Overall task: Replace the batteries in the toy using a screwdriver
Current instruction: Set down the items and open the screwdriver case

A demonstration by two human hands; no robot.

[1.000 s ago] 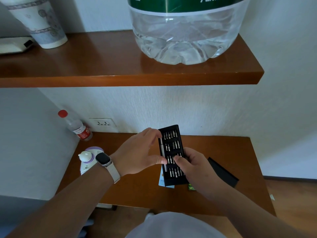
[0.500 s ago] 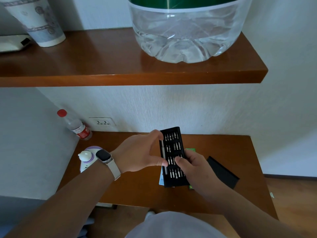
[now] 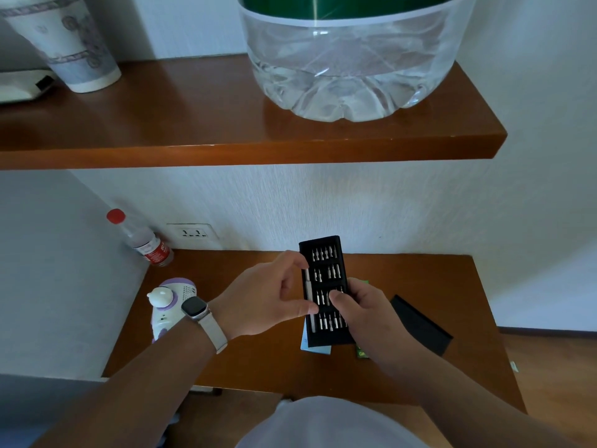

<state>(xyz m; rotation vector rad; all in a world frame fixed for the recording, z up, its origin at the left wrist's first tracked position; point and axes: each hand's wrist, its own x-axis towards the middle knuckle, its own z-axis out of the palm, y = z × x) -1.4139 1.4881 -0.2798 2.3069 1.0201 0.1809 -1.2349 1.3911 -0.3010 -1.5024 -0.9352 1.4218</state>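
Note:
My right hand holds a black screwdriver bit tray above the wooden table, thumb across its lower rows of bits. A silver screwdriver handle lies in the tray's left slot. My left hand, with a watch on the wrist, pinches at that handle with thumb and forefinger. The white and purple toy stands on the table's left side, partly behind my left wrist. A green battery pack shows below my right hand.
The tray's black sleeve lies on the table to the right. A light blue card lies under the tray. A red-capped bottle leans by the wall socket. A wooden shelf overhead bears a large water jug and a cup.
The tray has been lifted slightly toward the wall, and my left fingers have closed in on the screwdriver handle at the tray's left edge.

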